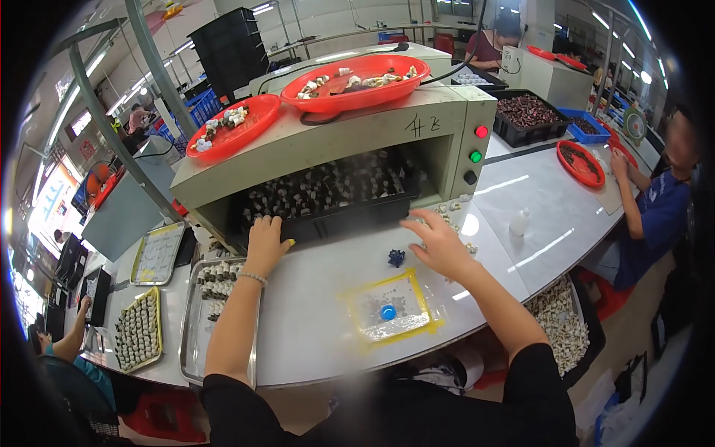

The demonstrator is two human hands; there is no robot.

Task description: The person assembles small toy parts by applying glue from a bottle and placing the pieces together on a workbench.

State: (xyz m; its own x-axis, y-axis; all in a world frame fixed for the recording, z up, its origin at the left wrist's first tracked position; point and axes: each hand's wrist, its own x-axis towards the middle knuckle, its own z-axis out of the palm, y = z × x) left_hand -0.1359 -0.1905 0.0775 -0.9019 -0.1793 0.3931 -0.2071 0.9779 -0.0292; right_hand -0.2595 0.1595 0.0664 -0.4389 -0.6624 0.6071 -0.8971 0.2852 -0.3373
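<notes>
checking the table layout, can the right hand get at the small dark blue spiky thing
Probably yes: the right hand is open just beside the dark blue spiky thing, which lies uncovered on the tabletop, with nothing visible between them.

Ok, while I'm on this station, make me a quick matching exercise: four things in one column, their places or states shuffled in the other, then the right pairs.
Things:
1. Black tray of small pieces
2. Blue disc
3. Right hand
4. Small white bottle

Places and states:
A. Inside the yellow tape outline
B. Standing on the white table, to the right of both hands
C. In the opening of the pale machine
D. Fingers spread, nothing seen in its grasp

Right pairs: 1-C, 2-A, 3-D, 4-B
</notes>
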